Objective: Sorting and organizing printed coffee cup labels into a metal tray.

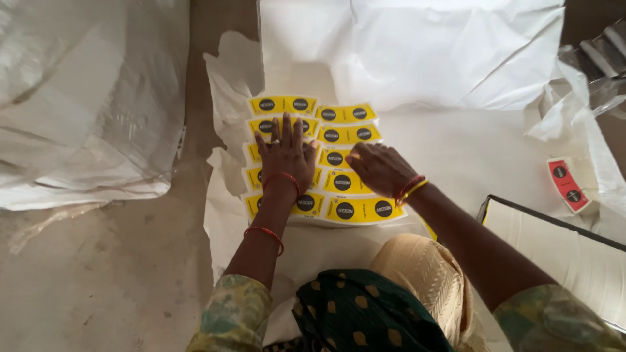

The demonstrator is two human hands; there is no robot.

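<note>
Bare concrete floor is covered at the centre by white sheeting (495,156), on which curved yellow labels (345,210) with black round marks are laid in two overlapping columns. The left hand (285,153) is pressed flat on the left column, fingers spread, nothing gripped. The right hand (380,168) is rested on the right column with fingers curled down at a label's edge; whether a label is pinched cannot be told. Judged from this, squaring of the rows is in hand, and a light, even touch would be called for so the overlaps are not disturbed. A red label (566,184) with black round marks lies apart at the right, above a flat white stack (561,251). A white woven sack (78,104) lies at the left
</note>
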